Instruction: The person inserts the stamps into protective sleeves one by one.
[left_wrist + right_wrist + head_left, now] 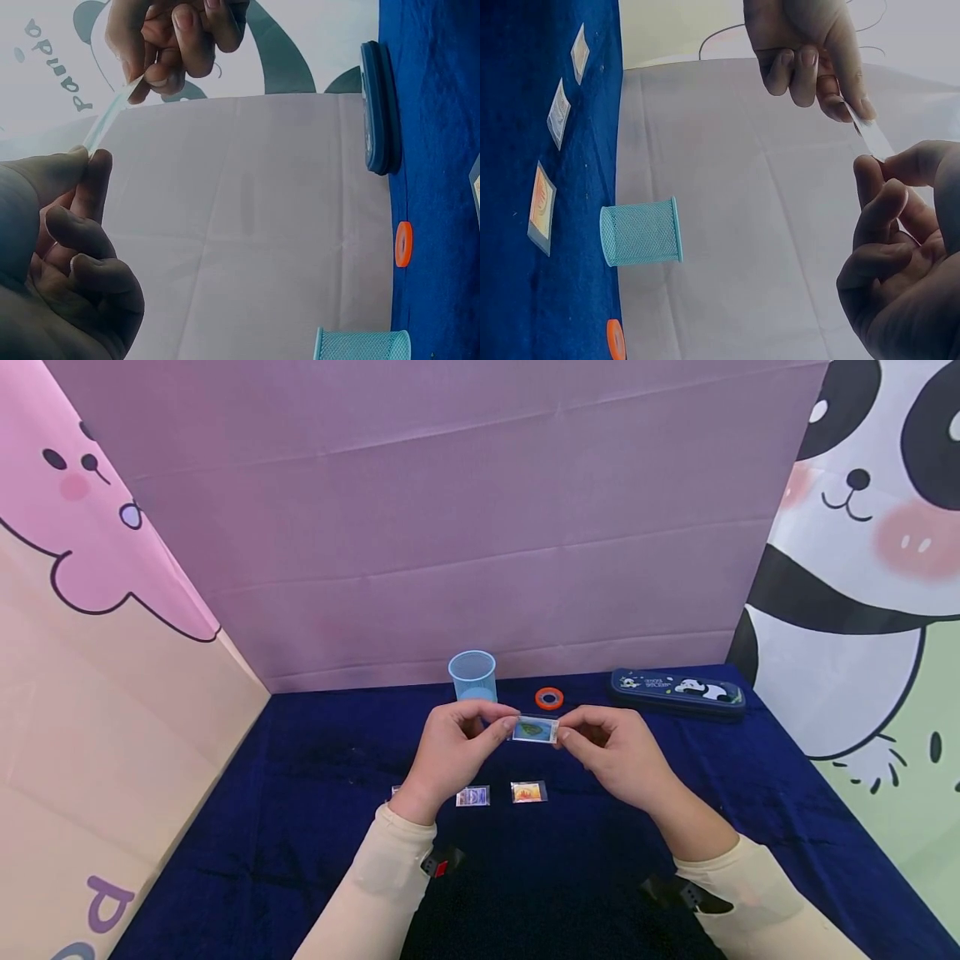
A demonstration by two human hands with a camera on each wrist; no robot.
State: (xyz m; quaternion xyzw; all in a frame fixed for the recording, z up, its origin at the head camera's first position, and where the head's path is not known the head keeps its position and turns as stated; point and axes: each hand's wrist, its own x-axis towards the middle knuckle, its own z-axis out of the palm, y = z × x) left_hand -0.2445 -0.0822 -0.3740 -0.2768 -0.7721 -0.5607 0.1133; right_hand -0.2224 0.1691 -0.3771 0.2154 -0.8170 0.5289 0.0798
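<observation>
A small stamp-like card (534,729), white-bordered with a green shape on blue, is held up above the table between both hands. My left hand (457,747) pinches its left end between thumb and forefinger. The right hand (618,752) pinches the opposite end the same way. In both wrist views the card (109,120) shows almost edge-on, a thin pale strip. Below the hands lie similar small cards in clear sleeves: a purple one (472,796), an orange one (528,791), and another (580,53) mostly hidden by the left wrist in the head view.
Behind the left hand stands a light blue mesh cup (474,670). An orange ring-shaped roll (549,697) lies right of it. Farther right is a dark blue pencil case (677,693) with a panda picture. A dark blue cloth (315,793) covers the table, with fabric walls (480,527) around it.
</observation>
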